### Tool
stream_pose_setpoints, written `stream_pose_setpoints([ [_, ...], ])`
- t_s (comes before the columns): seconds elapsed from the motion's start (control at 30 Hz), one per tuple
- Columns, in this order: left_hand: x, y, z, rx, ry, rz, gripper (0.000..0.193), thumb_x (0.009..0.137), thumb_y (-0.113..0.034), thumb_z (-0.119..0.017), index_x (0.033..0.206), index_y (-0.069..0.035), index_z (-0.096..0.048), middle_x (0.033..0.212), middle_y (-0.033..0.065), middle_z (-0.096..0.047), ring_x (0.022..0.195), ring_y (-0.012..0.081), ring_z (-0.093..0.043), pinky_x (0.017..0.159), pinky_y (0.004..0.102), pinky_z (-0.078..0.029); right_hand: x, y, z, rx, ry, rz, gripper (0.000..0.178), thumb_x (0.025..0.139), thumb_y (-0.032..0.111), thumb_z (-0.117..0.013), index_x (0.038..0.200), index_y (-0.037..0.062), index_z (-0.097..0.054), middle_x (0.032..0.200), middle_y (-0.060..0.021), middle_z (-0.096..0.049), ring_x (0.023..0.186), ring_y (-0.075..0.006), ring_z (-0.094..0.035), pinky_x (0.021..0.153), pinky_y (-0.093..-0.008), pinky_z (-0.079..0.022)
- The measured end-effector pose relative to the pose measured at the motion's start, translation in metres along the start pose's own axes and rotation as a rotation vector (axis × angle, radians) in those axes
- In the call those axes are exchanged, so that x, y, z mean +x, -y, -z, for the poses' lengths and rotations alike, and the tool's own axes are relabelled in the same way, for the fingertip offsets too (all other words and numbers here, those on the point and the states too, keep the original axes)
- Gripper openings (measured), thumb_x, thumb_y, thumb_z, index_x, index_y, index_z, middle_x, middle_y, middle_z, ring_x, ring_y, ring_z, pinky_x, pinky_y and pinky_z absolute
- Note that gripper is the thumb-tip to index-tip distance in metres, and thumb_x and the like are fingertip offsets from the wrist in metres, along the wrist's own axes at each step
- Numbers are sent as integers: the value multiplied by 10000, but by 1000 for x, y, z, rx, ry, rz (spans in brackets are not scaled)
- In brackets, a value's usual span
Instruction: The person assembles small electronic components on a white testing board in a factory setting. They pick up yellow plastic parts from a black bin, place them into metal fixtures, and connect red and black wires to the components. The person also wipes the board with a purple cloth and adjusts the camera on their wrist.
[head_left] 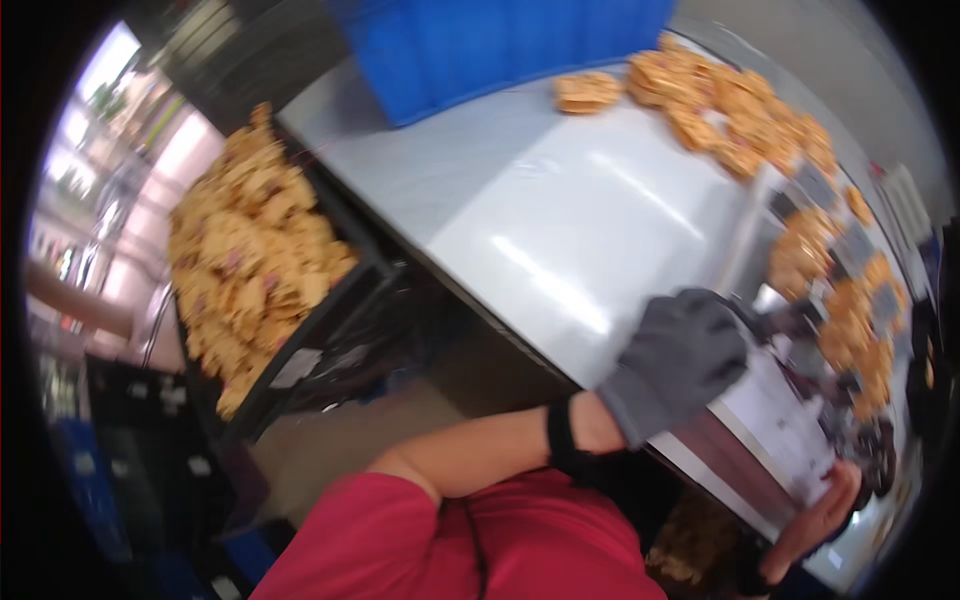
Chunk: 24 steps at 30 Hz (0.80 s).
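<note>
The left hand (682, 358), in a grey knit glove with a black band (562, 432) at the wrist, is right of centre, over the near edge of the white worktable (500, 225). Its fingers are curled downward beside a blurred dark item (790, 320); whether they pinch it cannot be determined. The right hand (830, 500) is at the lower right, partly hidden and blurred; its grip cannot be told.

Orange-tan pieces (845, 325) lie just beyond the dark item, right of the frame, intermixed with flat grey squares (855, 248). A larger heap (725, 105) of like pieces runs along the table's far side at upper right, with one small stack (587, 92) set apart to its left. Between the hands lie a white panel (775, 405) and a maroon strip (725, 450).

Obstructions: a blue plastic bin (500, 45) occupies the table's far part at top centre. At left, beside the table, a black crate (375, 285) is heaped above its rim with orange-tan pieces. Dark clutter crowds the right hand's fingers, concealing contact.
</note>
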<state>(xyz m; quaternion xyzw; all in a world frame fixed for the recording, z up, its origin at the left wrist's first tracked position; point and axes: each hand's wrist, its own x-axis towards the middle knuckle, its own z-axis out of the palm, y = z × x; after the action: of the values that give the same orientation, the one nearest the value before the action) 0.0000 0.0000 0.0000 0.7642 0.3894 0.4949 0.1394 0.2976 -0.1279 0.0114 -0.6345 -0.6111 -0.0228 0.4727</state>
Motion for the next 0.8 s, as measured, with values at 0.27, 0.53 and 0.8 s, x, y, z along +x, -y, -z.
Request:
stream_pose_setpoints([
  [0.27,17,-22,5,-60,320,-45,195,813,-182,-715,984,-98,-674,989,77,-648,997,269,-582,898,370,-441,20,98,-27,340,255,97,292,833,30,-651,1113,25,-568,1035,-105,-559,882,-198,-538,766,-299,-443],
  [0.53,93,-19,44,-369,510,345,516,933,-299,-607,1339,-6,-484,1252,93,-567,1158,162,-532,982,314,-431,45,105,-88,505,78,-77,384,903,157,-640,1249,59,-506,1099,-110,-521,950,-197,-547,790,-314,-459],
  [0.8,151,-51,-5,-313,732,566,776,816,-458,-711,1393,-35,-411,1302,117,-500,1142,203,-551,891,353,-510,39,104,-101,603,67,-55,410,895,131,-652,1270,60,-503,1048,-134,-577,926,-226,-584,837,-339,-486],
])
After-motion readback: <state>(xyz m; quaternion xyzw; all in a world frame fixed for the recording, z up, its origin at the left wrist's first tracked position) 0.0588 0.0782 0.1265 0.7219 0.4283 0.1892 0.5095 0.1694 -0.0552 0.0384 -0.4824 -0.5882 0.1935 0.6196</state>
